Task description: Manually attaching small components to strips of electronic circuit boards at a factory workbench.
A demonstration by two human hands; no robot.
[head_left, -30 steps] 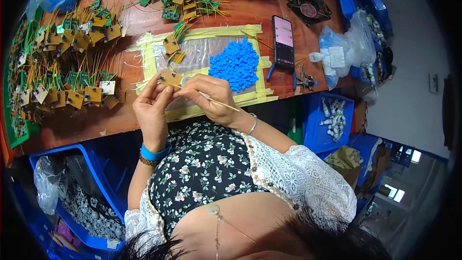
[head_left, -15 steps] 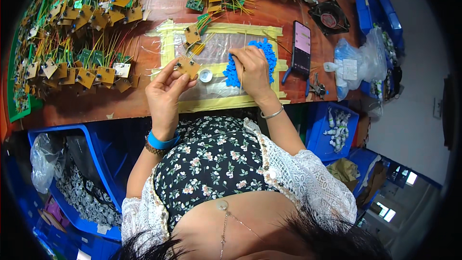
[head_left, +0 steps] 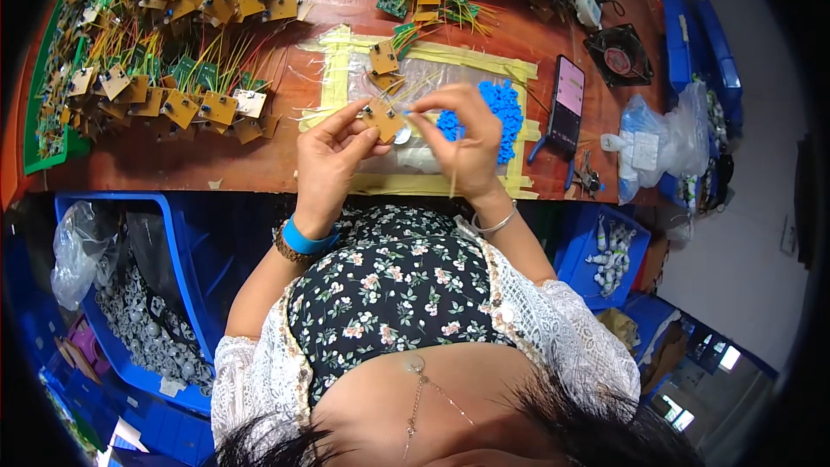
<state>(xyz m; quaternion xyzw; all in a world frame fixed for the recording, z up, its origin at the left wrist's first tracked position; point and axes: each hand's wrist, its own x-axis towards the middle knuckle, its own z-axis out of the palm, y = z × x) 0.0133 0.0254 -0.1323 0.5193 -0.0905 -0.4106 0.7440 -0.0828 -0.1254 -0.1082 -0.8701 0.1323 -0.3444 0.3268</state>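
Observation:
My left hand grips a small tan circuit board by its left and lower edges, fingers behind and thumb in front. Small dark components stand along the board's top. My right hand pinches a tiny blue piece at the board's right upper corner; whether it touches the board I cannot tell. A thin pale stick also sticks out from below that hand. Right of it lies a pile of small blue pieces. A small white round dish is partly hidden behind the board.
Yellow tape frames a clear sheet on the wooden table. Many wired tan boards stand at the left, more at the back. To the right lie a phone, a black fan, pliers and plastic bags. Blue bins flank my lap.
My right hand has moved left from the blue pile to the board, carrying a blue piece. My left hand still holds the board. The whole view has shifted slightly.

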